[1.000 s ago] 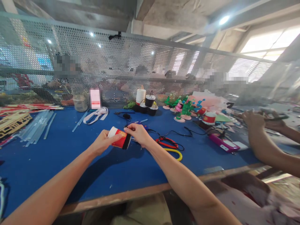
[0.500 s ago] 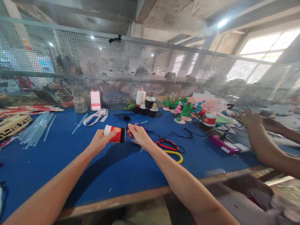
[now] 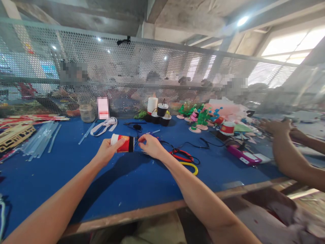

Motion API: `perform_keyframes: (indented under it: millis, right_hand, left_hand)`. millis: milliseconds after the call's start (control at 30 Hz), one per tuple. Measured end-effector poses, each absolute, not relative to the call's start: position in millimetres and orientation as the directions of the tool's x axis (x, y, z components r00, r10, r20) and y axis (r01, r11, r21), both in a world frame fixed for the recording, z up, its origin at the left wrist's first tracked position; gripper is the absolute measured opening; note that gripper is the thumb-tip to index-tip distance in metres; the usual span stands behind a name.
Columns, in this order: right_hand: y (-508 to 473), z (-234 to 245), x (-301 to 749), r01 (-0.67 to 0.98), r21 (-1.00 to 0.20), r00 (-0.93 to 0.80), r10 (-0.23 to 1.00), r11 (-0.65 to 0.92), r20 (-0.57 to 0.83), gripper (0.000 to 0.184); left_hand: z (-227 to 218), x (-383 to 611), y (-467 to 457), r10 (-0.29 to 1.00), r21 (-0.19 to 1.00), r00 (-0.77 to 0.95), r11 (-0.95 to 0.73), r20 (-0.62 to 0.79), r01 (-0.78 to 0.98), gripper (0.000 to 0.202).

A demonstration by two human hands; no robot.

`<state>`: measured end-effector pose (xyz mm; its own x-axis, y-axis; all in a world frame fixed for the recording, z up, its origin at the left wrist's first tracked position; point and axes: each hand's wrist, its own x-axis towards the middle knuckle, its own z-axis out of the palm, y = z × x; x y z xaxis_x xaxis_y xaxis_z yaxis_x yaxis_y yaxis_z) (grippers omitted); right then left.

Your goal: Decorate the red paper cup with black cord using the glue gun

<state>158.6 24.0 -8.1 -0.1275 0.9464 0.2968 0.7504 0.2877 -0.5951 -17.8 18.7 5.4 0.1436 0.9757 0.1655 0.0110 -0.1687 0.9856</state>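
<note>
Red/white cup (image 3: 124, 147) held sideways over blue surface (image 3: 101, 193), L hand (image 3: 108, 149) closed round it. R hand (image 3: 152, 147) just off dark end, fingers part-curled; can't tell if gripping anything. Risks: thumb pressure dents wall; hard R tug twists cup loose.

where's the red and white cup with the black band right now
In the head view, the cup is left of centre, held sideways in the left hand over the blue table, its black-banded end facing the right hand.
</note>
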Motion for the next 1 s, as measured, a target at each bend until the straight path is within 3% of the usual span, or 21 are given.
perform_keyframes:
  millis: [133,233,367,500,600,700,800,1000]
  right_hand:
    - [20,-9,158,0.742,-0.526,-0.38,0.907,0.416,0.181,0.023]
    - [17,-6,158,0.665,-0.628,-0.461,0.884,0.403,0.078,0.013]
    - [13,3,163,0.537,-0.797,-0.428,0.903,0.277,0.026,0.013]
    - [10,14,173,0.57,-0.797,-0.331,0.944,0.201,0.002,0.018]
    - [3,25,183,0.639,-0.745,-0.311,0.95,0.191,-0.023,0.019]
    - [-9,36,191,0.675,-0.69,-0.308,0.95,0.26,0.056,0.013]
    - [-20,35,194,0.762,-0.562,-0.31,0.943,0.321,0.119,0.01]
    - [-27,0,186,0.952,-0.258,-0.186,0.98,0.163,-0.068,0.005]
  left_hand:
    - [3,-20,22,0.973,0.98,0.131,-0.197,0.192,0.025,0.027]
    - [2,-21,24,0.973,0.979,0.122,-0.202,0.197,0.037,0.028]
    - [3,-22,26,0.979,0.981,0.076,-0.193,0.19,0.033,0.028]
    - [3,-24,28,0.985,0.986,0.054,-0.166,0.166,-0.005,0.028]
    - [1,-25,30,0.983,0.985,0.055,-0.171,0.173,-0.033,0.026]
    - [0,-24,31,0.982,0.982,0.048,-0.182,0.184,-0.048,0.023]
    - [0,-23,33,0.983,0.982,0.02,-0.181,0.182,-0.048,0.021]
    - [-5,-24,36,0.984,0.985,0.031,-0.174,0.174,-0.006,0.023]
